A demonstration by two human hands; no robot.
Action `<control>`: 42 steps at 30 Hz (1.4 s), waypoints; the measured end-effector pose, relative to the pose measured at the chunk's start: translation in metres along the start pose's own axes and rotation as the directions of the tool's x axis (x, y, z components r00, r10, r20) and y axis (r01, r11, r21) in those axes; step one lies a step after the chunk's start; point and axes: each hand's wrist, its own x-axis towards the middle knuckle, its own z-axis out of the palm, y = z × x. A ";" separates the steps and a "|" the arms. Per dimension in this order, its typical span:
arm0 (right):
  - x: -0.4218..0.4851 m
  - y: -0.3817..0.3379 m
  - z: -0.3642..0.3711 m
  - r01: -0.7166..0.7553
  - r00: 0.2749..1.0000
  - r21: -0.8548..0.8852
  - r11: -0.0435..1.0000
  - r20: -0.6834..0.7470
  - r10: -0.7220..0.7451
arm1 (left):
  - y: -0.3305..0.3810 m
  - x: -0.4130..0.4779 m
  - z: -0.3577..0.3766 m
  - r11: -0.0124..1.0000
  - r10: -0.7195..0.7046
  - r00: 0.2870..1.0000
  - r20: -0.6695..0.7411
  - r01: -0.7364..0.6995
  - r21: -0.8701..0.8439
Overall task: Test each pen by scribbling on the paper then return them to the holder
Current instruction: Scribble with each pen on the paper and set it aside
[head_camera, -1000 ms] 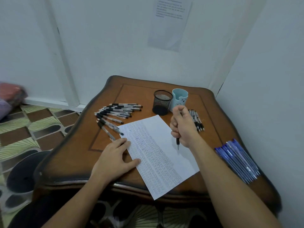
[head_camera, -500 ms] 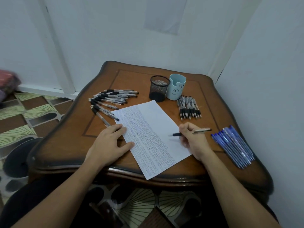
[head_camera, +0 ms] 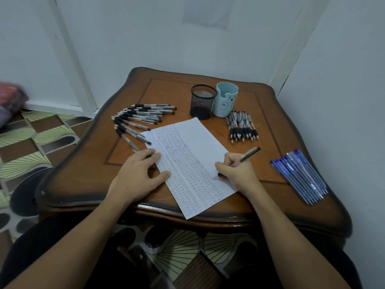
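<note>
We lay our left hand (head_camera: 137, 176) flat on the left side of the paper (head_camera: 200, 142), fingers spread. We judge this pins the sheet so the strokes cannot drag it. The sheet lies slanted in the middle of the surface (head_camera: 270, 113), with one corner reaching the near edge. This slant suits the angle of our writing arm.

Our right hand (head_camera: 237, 174) rests on the sheet's right side, and its fingers pinch a black-grip pen (head_camera: 249, 154) low on the barrel. The tip meets the paper where the rows of small scribbles end and blank space begins. The barrel leans back toward the right edge. This is the pen under test, and it is not yet back in a holder.

The black mesh holder (head_camera: 203, 101) and the pale blue bear cup (head_camera: 226, 100) stand touching near the far edge, within reach. No pen stands out of either. A fan of black-grip pens (head_camera: 141, 116) lies toward the left edge, just beside the sheet's far left corner. A tidy bundle of pens (head_camera: 242, 127) lies just in front of the cup. The blue pens (head_camera: 300, 174) sit by the right edge. The separate heaps look like a sorting of tested from untested, though we cannot tell which is which.
</note>
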 end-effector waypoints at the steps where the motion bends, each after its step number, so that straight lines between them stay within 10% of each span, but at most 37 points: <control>1: -0.001 0.001 0.000 0.015 1.000 -0.007 1.000 -0.010 -0.015 | 0.000 0.000 0.000 1.000 0.000 1.000 0.000 0.000 -0.001; 42: 0.000 0.002 -0.001 0.025 0.999 0.032 0.999 0.040 -0.026 | 0.001 0.000 0.000 1.000 0.000 1.000 -0.005 0.000 -0.007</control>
